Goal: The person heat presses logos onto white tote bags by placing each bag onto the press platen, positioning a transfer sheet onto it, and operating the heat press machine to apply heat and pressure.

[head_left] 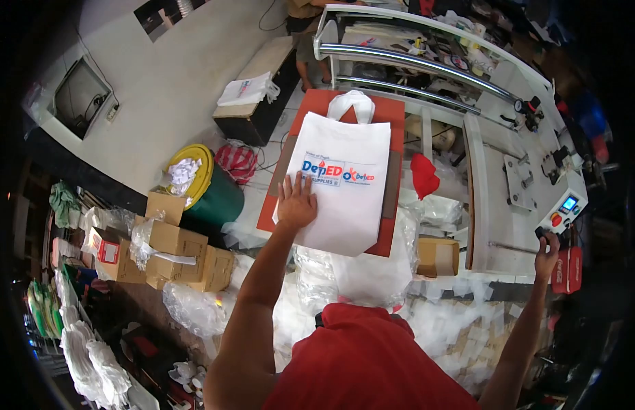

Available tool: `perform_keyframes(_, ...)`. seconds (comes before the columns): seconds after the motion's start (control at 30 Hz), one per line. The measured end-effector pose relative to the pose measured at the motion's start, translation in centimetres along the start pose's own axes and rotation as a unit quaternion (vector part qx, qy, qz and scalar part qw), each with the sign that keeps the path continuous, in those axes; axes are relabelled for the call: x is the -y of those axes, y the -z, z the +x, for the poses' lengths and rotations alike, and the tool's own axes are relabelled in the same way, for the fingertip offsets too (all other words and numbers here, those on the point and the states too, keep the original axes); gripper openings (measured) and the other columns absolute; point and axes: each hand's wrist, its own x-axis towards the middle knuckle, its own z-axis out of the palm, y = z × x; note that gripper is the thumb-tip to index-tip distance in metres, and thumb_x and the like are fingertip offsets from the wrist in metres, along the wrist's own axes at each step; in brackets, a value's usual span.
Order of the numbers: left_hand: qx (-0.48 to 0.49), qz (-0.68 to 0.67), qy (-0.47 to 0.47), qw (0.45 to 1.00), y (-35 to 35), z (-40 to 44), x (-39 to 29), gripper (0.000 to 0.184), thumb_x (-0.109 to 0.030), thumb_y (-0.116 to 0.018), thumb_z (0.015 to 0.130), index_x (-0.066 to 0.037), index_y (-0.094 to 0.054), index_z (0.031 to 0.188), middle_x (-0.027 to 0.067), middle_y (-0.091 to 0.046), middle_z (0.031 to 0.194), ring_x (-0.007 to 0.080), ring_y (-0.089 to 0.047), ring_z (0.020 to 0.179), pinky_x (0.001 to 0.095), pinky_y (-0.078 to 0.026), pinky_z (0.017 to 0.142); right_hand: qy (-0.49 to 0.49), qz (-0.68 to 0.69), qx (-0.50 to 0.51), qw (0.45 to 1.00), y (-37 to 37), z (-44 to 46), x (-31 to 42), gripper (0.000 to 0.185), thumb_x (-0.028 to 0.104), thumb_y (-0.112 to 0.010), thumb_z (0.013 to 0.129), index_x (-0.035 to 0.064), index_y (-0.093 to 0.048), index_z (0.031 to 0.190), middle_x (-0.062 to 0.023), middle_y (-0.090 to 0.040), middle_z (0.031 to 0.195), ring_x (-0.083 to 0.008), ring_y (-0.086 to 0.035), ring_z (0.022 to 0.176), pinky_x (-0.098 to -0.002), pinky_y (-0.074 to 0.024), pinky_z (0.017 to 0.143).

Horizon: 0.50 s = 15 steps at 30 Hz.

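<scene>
A white tote bag with blue and red DepED lettering lies flat on a red-orange platen, its looped handle at the far end. My left hand rests on the bag's left side, palm down, fingers spread beside the print. Off to the right, my right hand is at the lower edge of the white control box, fingers closed around a small black knob. The box carries a lit blue display and a red button.
A white machine frame with steel rails stands behind and right of the platen. A red cloth hangs beside it. Left are a green bin with yellow rim, cardboard boxes and a bench. Another person stands beyond.
</scene>
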Motion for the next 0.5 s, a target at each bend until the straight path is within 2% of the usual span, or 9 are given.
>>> perform_keyframes(0.17,0.073,-0.004,0.022,0.997,-0.4,0.2,0.8,0.064,-0.032,-0.047,0.094,-0.006,-0.034,0.151,0.0162,-0.027,0.159,0.0436,-0.024,0.145,0.0563,-0.017,0.118,-0.006,0.006,0.010,1.000,0.2,-0.3,0.0,0.015,0.011,-0.064,0.093,0.0007,-0.062,0.104,-0.0169,-0.065,0.105,-0.0367,-0.060,0.103,-0.0434,-0.0452,0.093)
perform_keyframes(0.23,-0.017,-0.125,0.049,0.991,-0.3,0.8,1.5,0.060,-0.030,-0.048,0.093,-0.003,-0.041,0.146,0.0162,-0.030,0.157,0.0417,-0.029,0.144,0.0545,-0.020,0.118,-0.003,0.005,0.008,1.000,0.2,0.3,0.2,0.016,0.011,-0.064,0.093,0.0005,-0.062,0.104,-0.0173,-0.065,0.105,-0.0373,-0.060,0.102,-0.0436,-0.0454,0.092)
perform_keyframes(0.37,-0.064,-0.125,0.037,0.989,1.7,0.8,1.0,0.059,-0.029,-0.049,0.092,-0.001,-0.043,0.144,0.0171,-0.033,0.156,0.0403,-0.031,0.143,0.0536,-0.022,0.117,-0.002,0.013,-0.010,1.000,0.0,0.1,0.8,0.016,0.011,-0.064,0.093,0.0004,-0.062,0.104,-0.0183,-0.065,0.104,-0.0380,-0.060,0.103,-0.0442,-0.0457,0.093)
perform_keyframes(0.43,-0.003,-0.121,-0.075,0.990,1.2,1.3,-1.0,0.062,-0.029,-0.050,0.092,-0.002,-0.039,0.146,0.0184,-0.035,0.155,0.0401,-0.032,0.142,0.0536,-0.022,0.117,-0.008,0.027,-0.004,1.000,0.2,-0.1,0.8,0.016,0.012,-0.064,0.093,0.0006,-0.062,0.104,-0.0187,-0.065,0.104,-0.0380,-0.060,0.103,-0.0446,-0.0456,0.093)
perform_keyframes(0.47,0.041,-0.084,-0.098,0.991,1.1,1.6,-2.7,0.065,-0.030,-0.051,0.091,-0.003,-0.036,0.148,0.0182,-0.035,0.155,0.0398,-0.030,0.143,0.0535,-0.022,0.117,-0.023,0.028,0.018,0.999,0.3,0.0,0.6,0.019,0.014,-0.064,0.093,0.0015,-0.061,0.108,-0.0195,-0.065,0.108,-0.0384,-0.060,0.106,-0.0452,-0.0450,0.095)
perform_keyframes(0.5,0.041,-0.084,-0.098,0.991,1.1,1.6,-2.7,0.065,-0.030,-0.051,0.091,-0.003,-0.036,0.148,0.0182,-0.035,0.155,0.0398,-0.030,0.143,0.0535,-0.022,0.117,-0.038,0.029,0.039,0.998,0.4,0.1,0.4,0.023,0.015,-0.064,0.093,0.0025,-0.061,0.112,-0.0203,-0.064,0.113,-0.0388,-0.059,0.109,-0.0457,-0.0444,0.097)
